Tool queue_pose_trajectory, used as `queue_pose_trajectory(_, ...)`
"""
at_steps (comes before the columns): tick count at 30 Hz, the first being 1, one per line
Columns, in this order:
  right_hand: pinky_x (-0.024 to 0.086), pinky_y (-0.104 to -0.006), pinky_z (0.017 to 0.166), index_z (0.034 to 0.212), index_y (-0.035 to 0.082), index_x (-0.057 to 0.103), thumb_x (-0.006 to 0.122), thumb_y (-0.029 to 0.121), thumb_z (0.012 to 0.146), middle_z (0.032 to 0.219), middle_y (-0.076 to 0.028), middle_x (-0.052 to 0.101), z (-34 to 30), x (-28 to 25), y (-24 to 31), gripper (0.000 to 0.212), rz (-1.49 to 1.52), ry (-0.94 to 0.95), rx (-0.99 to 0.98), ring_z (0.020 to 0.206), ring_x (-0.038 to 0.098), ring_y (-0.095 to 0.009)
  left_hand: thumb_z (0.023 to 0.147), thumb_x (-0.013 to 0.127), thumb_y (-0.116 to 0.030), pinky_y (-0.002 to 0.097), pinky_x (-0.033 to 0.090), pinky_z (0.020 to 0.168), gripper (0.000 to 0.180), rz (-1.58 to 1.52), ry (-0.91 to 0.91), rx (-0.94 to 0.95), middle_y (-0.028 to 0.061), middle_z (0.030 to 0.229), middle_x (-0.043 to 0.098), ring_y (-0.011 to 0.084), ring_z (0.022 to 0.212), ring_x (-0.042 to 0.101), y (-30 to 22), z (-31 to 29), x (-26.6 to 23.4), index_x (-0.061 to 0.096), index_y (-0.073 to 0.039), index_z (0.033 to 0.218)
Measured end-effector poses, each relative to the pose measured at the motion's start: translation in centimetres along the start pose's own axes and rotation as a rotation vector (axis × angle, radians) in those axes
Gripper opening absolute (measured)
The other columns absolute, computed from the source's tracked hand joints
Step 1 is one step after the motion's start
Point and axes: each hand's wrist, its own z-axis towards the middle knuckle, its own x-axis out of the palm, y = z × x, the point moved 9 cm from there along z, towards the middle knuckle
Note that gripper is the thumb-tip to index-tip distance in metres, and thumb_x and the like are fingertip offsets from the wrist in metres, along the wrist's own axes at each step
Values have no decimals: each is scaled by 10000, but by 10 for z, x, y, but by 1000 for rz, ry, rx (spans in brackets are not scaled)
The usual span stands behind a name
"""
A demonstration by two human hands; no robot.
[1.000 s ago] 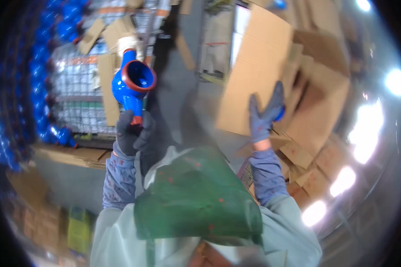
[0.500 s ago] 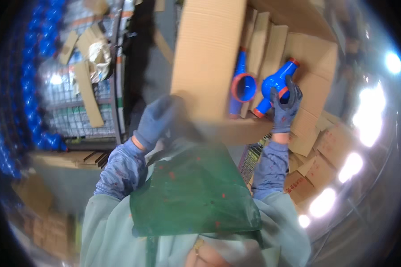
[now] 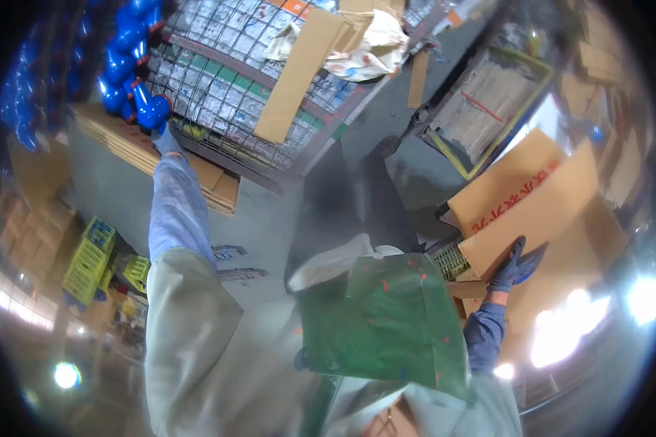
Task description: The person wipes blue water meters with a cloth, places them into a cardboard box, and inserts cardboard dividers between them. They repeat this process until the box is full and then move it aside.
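Observation:
My left hand [image 3: 169, 141], in a grey-blue glove, reaches far out to the left. It touches the lower end of a blue pipe fitting [image 3: 151, 111] with red-rimmed openings, at the end of a row of stacked blue fittings [image 3: 127, 40]. The fitting hides most of its fingers. At the right, my gloved right hand [image 3: 514, 271] lies against the side of an open cardboard carton [image 3: 543, 218], thumb spread away from the fingers, no fitting in it. The inside of the carton does not show from here.
A wire-mesh cage [image 3: 233, 80] bears cardboard strips and crumpled wrapping. Below the blue fittings lies a stack of flat cardboard [image 3: 215, 186]. Yellow crates [image 3: 87, 269] stand at the left, and a yellow-rimmed bin [image 3: 444, 154] stands beyond the carton. Two metal fork tips [image 3: 242, 274] lie near my left arm.
My view has swung left, so the carton now sits lower right. My right hand has left the blue fitting inside it; my left hand has gone from the carton to the stacked fittings.

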Motion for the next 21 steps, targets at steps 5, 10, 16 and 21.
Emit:
queue_pose_trajectory(5, 301, -443, 1042, 1398, -52, 291, 568, 389, 895, 1363, -267, 375, 5, -9, 27, 724, 228, -26, 46, 1247, 381, -380, 819, 684, -208, 361, 447, 711, 276, 1105, 464, 273, 80, 981, 615, 209, 824, 548, 55, 58, 27, 589, -84, 1046)
queue_pose_trajectory(10, 336, -445, 1015, 1394, -55, 287, 573, 437, 881, 1356, -267, 376, 9, -8, 21, 766, 230, -56, -7, 1207, 418, -377, 810, 703, -186, 377, 450, 723, 284, 656, -9, 54, 71, 949, 631, 235, 841, 567, 73, 51, 22, 594, -90, 1054)
queue_pose_trajectory(16, 302, -454, 1038, 1395, -46, 287, 563, 477, 877, 1365, -264, 370, 2, -11, 22, 786, 162, -85, 14, 1239, 388, -378, 735, 780, -217, 289, 440, 565, 329, 92, 187, -278, 36, 770, 551, 156, 669, 554, 45, -5, 57, 558, -79, 935)
queue_pose_trajectory(21, 224, -438, 1089, 1397, -25, 309, 581, 448, 877, 1406, -223, 358, -1, -13, 26, 754, 60, -119, 6, 1296, 329, -363, 801, 724, -264, 300, 479, 483, 305, -11, 310, -472, 73, 773, 601, 181, 597, 599, -39, -52, 76, 605, -52, 987)
